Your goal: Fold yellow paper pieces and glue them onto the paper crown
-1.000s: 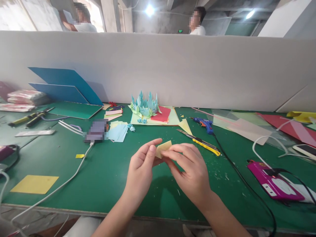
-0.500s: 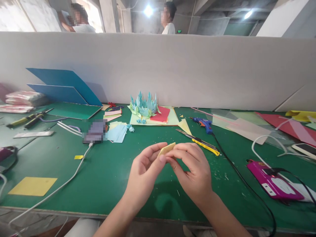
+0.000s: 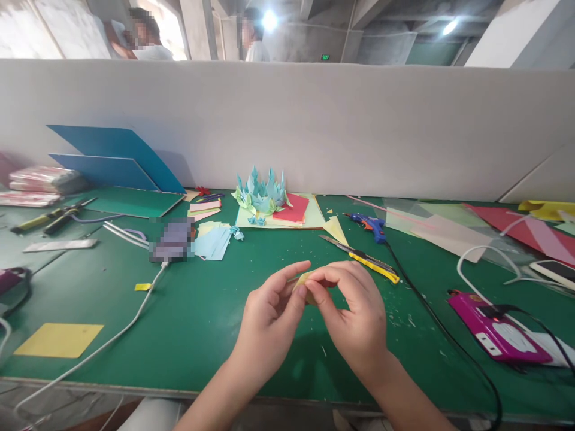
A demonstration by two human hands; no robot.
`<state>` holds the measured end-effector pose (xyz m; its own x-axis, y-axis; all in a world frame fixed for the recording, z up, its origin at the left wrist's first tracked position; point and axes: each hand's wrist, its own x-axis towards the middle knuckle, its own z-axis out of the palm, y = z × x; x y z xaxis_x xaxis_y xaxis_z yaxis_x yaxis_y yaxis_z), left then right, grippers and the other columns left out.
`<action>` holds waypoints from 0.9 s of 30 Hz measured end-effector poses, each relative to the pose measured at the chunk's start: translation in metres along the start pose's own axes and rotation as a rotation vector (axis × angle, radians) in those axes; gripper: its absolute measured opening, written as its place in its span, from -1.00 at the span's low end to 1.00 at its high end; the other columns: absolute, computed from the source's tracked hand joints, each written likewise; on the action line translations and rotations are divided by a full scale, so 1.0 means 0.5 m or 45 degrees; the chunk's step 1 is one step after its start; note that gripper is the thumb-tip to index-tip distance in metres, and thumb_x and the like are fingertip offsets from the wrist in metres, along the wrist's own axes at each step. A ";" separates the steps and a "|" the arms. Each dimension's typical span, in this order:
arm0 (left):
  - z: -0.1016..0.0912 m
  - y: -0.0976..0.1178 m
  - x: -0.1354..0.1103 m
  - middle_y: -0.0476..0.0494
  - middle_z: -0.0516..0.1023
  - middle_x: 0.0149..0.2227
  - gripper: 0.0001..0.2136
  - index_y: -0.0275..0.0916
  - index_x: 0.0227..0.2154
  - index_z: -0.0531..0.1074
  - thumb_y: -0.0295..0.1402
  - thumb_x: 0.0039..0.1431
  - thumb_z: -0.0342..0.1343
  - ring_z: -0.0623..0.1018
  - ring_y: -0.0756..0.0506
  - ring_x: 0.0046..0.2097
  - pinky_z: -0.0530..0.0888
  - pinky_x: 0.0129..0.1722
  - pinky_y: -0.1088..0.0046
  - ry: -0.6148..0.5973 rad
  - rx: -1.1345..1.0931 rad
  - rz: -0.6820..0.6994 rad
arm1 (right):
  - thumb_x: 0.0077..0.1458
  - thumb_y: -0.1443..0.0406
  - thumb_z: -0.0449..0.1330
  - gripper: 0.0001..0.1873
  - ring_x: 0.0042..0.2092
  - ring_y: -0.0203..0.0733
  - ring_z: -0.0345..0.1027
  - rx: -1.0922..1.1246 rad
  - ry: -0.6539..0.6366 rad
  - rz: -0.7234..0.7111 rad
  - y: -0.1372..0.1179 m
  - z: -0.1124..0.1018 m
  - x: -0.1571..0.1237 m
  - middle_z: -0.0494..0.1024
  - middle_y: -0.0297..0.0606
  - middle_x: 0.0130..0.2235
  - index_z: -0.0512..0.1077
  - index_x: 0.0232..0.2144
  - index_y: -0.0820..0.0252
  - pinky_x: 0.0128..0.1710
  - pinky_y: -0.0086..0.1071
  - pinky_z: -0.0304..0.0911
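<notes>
Above the green table (image 3: 193, 335), the left hand (image 3: 272, 314) and right hand (image 3: 354, 308) meet, each narrowed to a pinch. A purple power box (image 3: 476, 320) sits at right, any marking on its white oval too small to read. Wrapped packs (image 3: 45, 178) at far left carry blurred red print. Both hands' fingertips hold yellow paper (image 3: 303, 279) between them. The distant green sign (image 3: 325, 57) is illegible.

One head-worn view was used, pointed forward and down over the green table (image 3: 188, 329) from its near edge. Left hand (image 3: 272, 314) and right hand (image 3: 357, 302) were framed close, low center; the pale partition (image 3: 314, 126) was faced farther off, ceiling lights (image 3: 269, 21) caught above.
</notes>
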<state>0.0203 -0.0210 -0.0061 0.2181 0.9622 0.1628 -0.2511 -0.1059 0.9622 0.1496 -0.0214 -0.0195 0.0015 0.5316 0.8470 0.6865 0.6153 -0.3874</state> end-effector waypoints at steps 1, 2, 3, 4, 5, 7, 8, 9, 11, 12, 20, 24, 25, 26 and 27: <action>0.000 -0.001 0.000 -0.17 0.68 -0.23 -0.75 -0.27 -0.13 0.47 -0.36 0.11 0.17 0.65 -0.09 -0.20 0.55 -0.16 0.50 0.001 0.019 0.005 | 0.18 0.38 0.15 -0.89 -0.37 -0.25 0.32 -0.001 -0.004 0.003 -0.001 0.000 0.000 0.48 -0.34 -0.44 0.34 -0.41 0.14 -0.35 -0.34 0.22; 0.000 -0.002 -0.001 -0.18 0.68 -0.22 -0.74 -0.28 -0.12 0.47 -0.35 0.11 0.16 0.65 -0.10 -0.18 0.55 -0.15 0.48 0.002 0.039 0.010 | 0.18 0.38 0.15 -0.89 -0.37 -0.26 0.32 -0.001 -0.006 0.004 -0.001 0.000 0.001 0.47 -0.34 -0.44 0.34 -0.41 0.14 -0.36 -0.34 0.22; 0.000 -0.002 -0.001 -0.19 0.68 -0.21 -0.74 -0.28 -0.12 0.46 -0.35 0.12 0.16 0.65 -0.11 -0.17 0.55 -0.14 0.47 0.002 0.057 0.016 | 0.18 0.38 0.14 -0.88 -0.38 -0.26 0.32 0.000 -0.004 0.004 -0.002 0.000 0.001 0.47 -0.34 -0.44 0.33 -0.41 0.14 -0.36 -0.35 0.22; 0.000 -0.002 -0.001 -0.19 0.67 -0.20 -0.74 -0.28 -0.11 0.46 -0.35 0.13 0.15 0.64 -0.11 -0.15 0.55 -0.13 0.46 0.001 0.071 0.020 | 0.18 0.38 0.14 -0.88 -0.38 -0.26 0.31 0.002 -0.002 0.004 -0.003 0.000 0.001 0.47 -0.34 -0.44 0.33 -0.41 0.14 -0.37 -0.35 0.22; 0.000 -0.003 -0.002 -0.20 0.67 -0.19 -0.73 -0.29 -0.10 0.45 -0.35 0.13 0.14 0.64 -0.12 -0.14 0.55 -0.13 0.47 0.000 0.083 0.024 | 0.18 0.38 0.14 -0.89 -0.39 -0.26 0.31 0.007 0.001 0.007 -0.004 0.001 0.001 0.45 -0.35 -0.45 0.33 -0.41 0.13 -0.38 -0.35 0.22; 0.000 -0.003 -0.002 -0.19 0.67 -0.18 -0.73 -0.29 -0.08 0.44 -0.36 0.15 0.12 0.64 -0.10 -0.14 0.55 -0.15 0.50 -0.002 0.112 0.041 | 0.17 0.38 0.15 -0.92 -0.40 -0.26 0.30 0.014 0.017 0.030 -0.004 0.001 0.000 0.43 -0.36 -0.46 0.33 -0.38 0.12 -0.38 -0.35 0.22; -0.001 -0.004 -0.003 -0.18 0.67 -0.18 -0.73 -0.29 -0.07 0.44 -0.37 0.16 0.10 0.64 -0.09 -0.15 0.55 -0.16 0.52 -0.003 0.130 0.054 | 0.16 0.36 0.16 -0.95 -0.39 -0.25 0.30 0.011 0.034 0.050 -0.004 0.001 0.000 0.42 -0.36 -0.45 0.34 -0.35 0.12 -0.37 -0.35 0.24; -0.001 -0.004 -0.003 -0.17 0.67 -0.18 -0.72 -0.28 -0.06 0.43 -0.38 0.17 0.09 0.64 -0.08 -0.16 0.55 -0.18 0.53 -0.003 0.150 0.073 | 0.15 0.34 0.18 -0.96 -0.37 -0.23 0.29 0.006 0.054 0.078 -0.003 0.001 -0.001 0.42 -0.35 -0.43 0.36 -0.31 0.12 -0.35 -0.33 0.25; -0.003 -0.005 -0.005 -0.15 0.67 -0.18 -0.72 -0.26 -0.04 0.42 -0.39 0.18 0.07 0.64 -0.06 -0.17 0.55 -0.18 0.55 -0.004 0.188 0.118 | 0.13 0.27 0.21 -0.86 -0.31 -0.20 0.30 0.016 0.092 0.153 -0.002 0.001 -0.001 0.43 -0.29 -0.34 0.37 -0.23 0.11 -0.30 -0.30 0.29; -0.004 -0.006 -0.005 -0.13 0.67 -0.18 -0.72 -0.24 -0.04 0.42 -0.40 0.19 0.07 0.64 -0.05 -0.16 0.54 -0.18 0.55 -0.009 0.208 0.141 | 0.12 0.24 0.22 -0.83 -0.29 -0.19 0.31 0.045 0.091 0.197 -0.002 0.001 -0.001 0.44 -0.27 -0.30 0.37 -0.21 0.10 -0.29 -0.29 0.30; -0.004 0.003 -0.002 -0.13 0.69 -0.33 -0.70 -0.23 -0.07 0.46 -0.34 0.10 0.17 0.64 -0.09 -0.31 0.56 -0.25 0.44 0.017 0.191 0.114 | 0.16 0.28 0.17 -0.87 -0.38 -0.29 0.33 0.403 -0.084 0.426 -0.007 0.002 0.001 0.43 -0.37 -0.42 0.37 -0.45 0.12 -0.40 -0.44 0.29; 0.006 0.011 0.002 -0.09 0.66 -0.46 -0.60 -0.27 -0.10 0.48 -0.26 -0.04 0.29 0.61 -0.07 -0.39 0.55 -0.30 0.42 0.136 -0.141 -0.179 | 0.14 0.29 0.18 -0.94 -0.31 -0.23 0.36 0.337 0.025 0.353 -0.005 0.005 -0.003 0.46 -0.30 -0.32 0.38 -0.28 0.10 -0.36 -0.38 0.33; 0.007 0.012 0.004 -0.07 0.65 -0.48 -0.59 -0.28 -0.11 0.48 -0.26 -0.06 0.31 0.60 -0.05 -0.41 0.55 -0.30 0.43 0.165 -0.205 -0.235 | 0.12 0.29 0.20 -0.86 -0.27 -0.20 0.36 0.278 0.100 0.305 -0.003 0.004 -0.003 0.45 -0.27 -0.28 0.37 -0.22 0.09 -0.32 -0.35 0.34; 0.006 0.012 0.006 -0.07 0.64 -0.48 -0.59 -0.29 -0.13 0.49 -0.27 -0.08 0.32 0.59 -0.03 -0.43 0.54 -0.31 0.44 0.191 -0.254 -0.279 | 0.10 0.30 0.23 -0.81 -0.24 -0.17 0.35 0.200 0.173 0.240 -0.001 0.002 -0.004 0.44 -0.25 -0.25 0.36 -0.19 0.08 -0.29 -0.31 0.34; 0.005 0.012 0.009 -0.07 0.64 -0.47 -0.60 -0.30 -0.15 0.51 -0.27 -0.09 0.33 0.58 -0.02 -0.43 0.54 -0.31 0.46 0.215 -0.291 -0.307 | 0.08 0.32 0.25 -0.80 -0.23 -0.16 0.34 0.109 0.222 0.153 0.001 -0.002 -0.004 0.42 -0.25 -0.26 0.38 -0.20 0.07 -0.26 -0.28 0.33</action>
<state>0.0220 -0.0181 0.0010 0.1431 0.9825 -0.1191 -0.4198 0.1692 0.8917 0.1507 -0.0225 -0.0212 0.2103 0.5000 0.8401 0.6099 0.6045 -0.5124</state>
